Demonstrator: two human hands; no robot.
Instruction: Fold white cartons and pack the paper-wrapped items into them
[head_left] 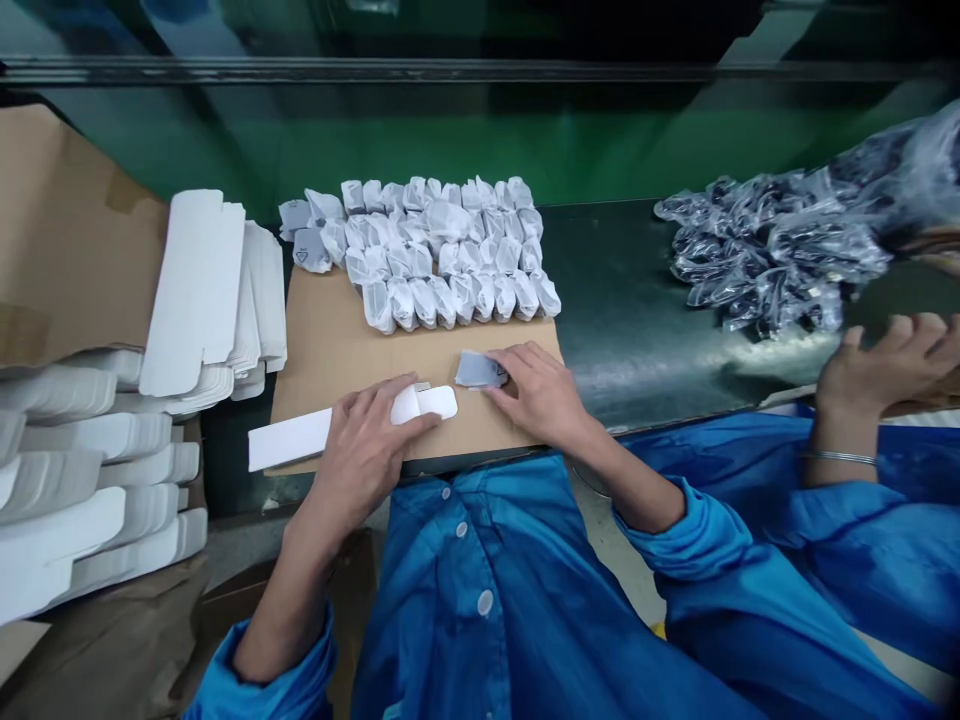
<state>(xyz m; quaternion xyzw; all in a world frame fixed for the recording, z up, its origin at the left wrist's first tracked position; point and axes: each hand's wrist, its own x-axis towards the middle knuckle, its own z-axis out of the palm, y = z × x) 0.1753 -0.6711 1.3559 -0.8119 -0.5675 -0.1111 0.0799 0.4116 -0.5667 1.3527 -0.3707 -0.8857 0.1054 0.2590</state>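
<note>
My left hand [367, 440] is closed around a long, narrow white carton [289, 440], which lies slantwise over a brown cardboard sheet [315, 345]. The carton's right end is open, its flap pointing toward my right hand [540, 392]. Between the fingers and thumb of that hand is a small grey item in a translucent bag [478, 370], a short way from the open carton end. What is inside the bag I cannot make out. Beyond both hands, several similar white-wrapped items [442, 240] stand in rows on the sheet.
Flat white cartons [187, 290] are stacked at the left, with more in a brown cardboard box [82, 240]. Clear-bagged black items [787, 250] are heaped on the dark green bench [607, 290] at the right. A co-worker's hand [862, 375] is near that heap.
</note>
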